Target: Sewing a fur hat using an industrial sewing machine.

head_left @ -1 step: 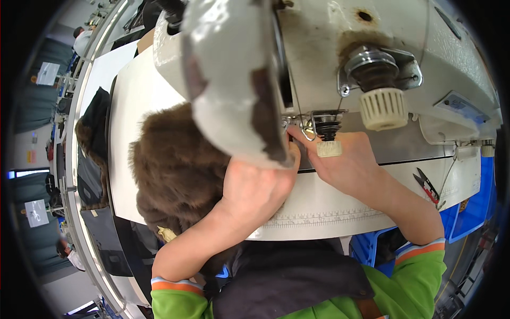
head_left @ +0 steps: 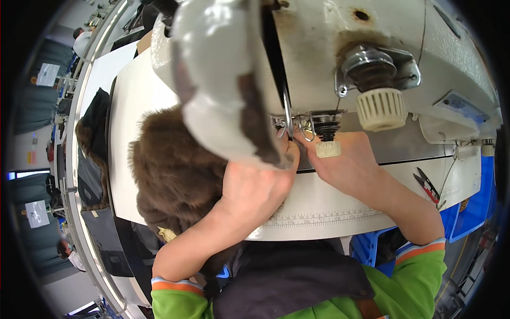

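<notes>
My left hand (head_left: pixel 257 189) reaches under the sewing machine head (head_left: pixel 212 80), beside brown fur material (head_left: pixel 170 165). Its fingers are bent and closed near the presser foot and needle area (head_left: pixel 289 130); whatever they grip is hidden. My right hand (head_left: pixel 345 162) comes in from the right to the same spot, behind a small tension knob (head_left: pixel 328 149) that hides part of its fingers, so I cannot see whether it grips anything. A larger tension knob (head_left: pixel 380 109) sits above it on the chipped, rust-marked machine body.
Red-and-black thread snips (head_left: pixel 427 186) lie on the white table (head_left: pixel 313 223) at right, near its printed scale. Blue bins (head_left: pixel 467 212) stand beside and below it. At left lie dark, fur-trimmed garments (head_left: pixel 95 149); beyond are two co-workers (head_left: pixel 79 41) (head_left: pixel 71 255).
The near white part of the machine head appears slightly further left, revealing more of the dark slot and a metal rod above the needle area. Both my hands are almost unchanged.
</notes>
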Available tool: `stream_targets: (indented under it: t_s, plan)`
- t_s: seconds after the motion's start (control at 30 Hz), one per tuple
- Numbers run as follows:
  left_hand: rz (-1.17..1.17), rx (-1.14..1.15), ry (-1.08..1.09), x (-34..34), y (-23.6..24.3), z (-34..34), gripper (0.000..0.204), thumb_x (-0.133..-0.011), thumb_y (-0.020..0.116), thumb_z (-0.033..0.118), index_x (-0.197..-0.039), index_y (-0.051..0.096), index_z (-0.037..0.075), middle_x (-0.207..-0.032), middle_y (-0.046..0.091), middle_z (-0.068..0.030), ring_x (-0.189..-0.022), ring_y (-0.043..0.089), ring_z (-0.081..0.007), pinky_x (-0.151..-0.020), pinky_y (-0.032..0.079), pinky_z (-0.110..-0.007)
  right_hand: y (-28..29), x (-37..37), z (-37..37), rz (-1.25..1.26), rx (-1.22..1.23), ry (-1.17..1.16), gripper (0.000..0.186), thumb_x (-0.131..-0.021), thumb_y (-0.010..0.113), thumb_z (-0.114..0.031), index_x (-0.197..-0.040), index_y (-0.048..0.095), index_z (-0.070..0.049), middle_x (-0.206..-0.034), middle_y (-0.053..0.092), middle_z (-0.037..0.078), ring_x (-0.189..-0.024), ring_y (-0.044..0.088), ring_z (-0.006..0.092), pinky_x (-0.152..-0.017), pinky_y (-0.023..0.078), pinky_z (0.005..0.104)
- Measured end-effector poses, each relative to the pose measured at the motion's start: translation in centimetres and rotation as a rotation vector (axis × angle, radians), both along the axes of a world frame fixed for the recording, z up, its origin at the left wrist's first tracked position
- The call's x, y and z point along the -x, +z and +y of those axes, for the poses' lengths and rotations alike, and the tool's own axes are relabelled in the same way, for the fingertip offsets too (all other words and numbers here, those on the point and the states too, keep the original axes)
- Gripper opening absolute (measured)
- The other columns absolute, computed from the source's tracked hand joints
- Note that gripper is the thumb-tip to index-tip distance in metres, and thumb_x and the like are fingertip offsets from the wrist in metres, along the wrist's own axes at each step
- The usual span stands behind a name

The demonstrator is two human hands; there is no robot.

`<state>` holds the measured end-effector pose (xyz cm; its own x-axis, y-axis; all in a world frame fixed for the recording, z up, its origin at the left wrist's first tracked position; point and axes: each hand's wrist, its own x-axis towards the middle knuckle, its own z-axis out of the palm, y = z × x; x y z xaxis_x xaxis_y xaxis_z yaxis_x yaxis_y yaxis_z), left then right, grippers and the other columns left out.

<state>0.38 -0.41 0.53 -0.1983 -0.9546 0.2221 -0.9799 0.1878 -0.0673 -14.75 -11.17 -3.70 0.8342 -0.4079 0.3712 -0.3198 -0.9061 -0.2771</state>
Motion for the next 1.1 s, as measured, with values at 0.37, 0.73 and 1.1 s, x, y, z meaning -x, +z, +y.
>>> stream_targets:
  t_s: [0.37,0.73,1.1]
  plan:
    - [0.013,0.146,0.034,0.0,0.3,-1.6,0.016,-0.067,0.068,0.009,-0.082,0.064,0.003,-0.079,0.058,-0.0071,-0.078,0.058,-0.0225,-0.069,0.040,-0.035,1.1,0.0,0.0,0.054,-0.090,-0.049,0.023,-0.084,0.061,-0.018,-0.106,0.063,-0.013,-0.065,0.064,0.004,-0.055,0.064,0.0215,-0.046,0.046,0.0342]
    - [-0.006,0.227,0.080,0.3,-0.9,-1.5,0.011,-0.067,0.065,0.006,-0.078,0.064,0.002,-0.085,0.060,-0.0068,-0.080,0.055,-0.0259,-0.078,0.042,-0.042,0.8,-0.9,-2.5,-0.082,-0.303,0.110,0.016,-0.073,0.064,-0.015,-0.063,0.055,-0.005,-0.057,0.057,0.013,-0.056,0.058,0.0358,-0.053,0.046,0.0465]
    - [-0.003,0.026,0.002,-1.1,6.2,0.6,0.012,-0.083,0.067,0.006,-0.094,0.068,0.001,-0.097,0.068,-0.0134,-0.097,0.062,-0.0316,-0.092,0.044,-0.046,0.3,-0.3,-0.5,0.095,0.088,0.161,0.043,-0.079,0.061,-0.011,-0.122,0.064,-0.005,-0.061,0.062,0.007,-0.058,0.065,0.0243,-0.049,0.049,0.0370]
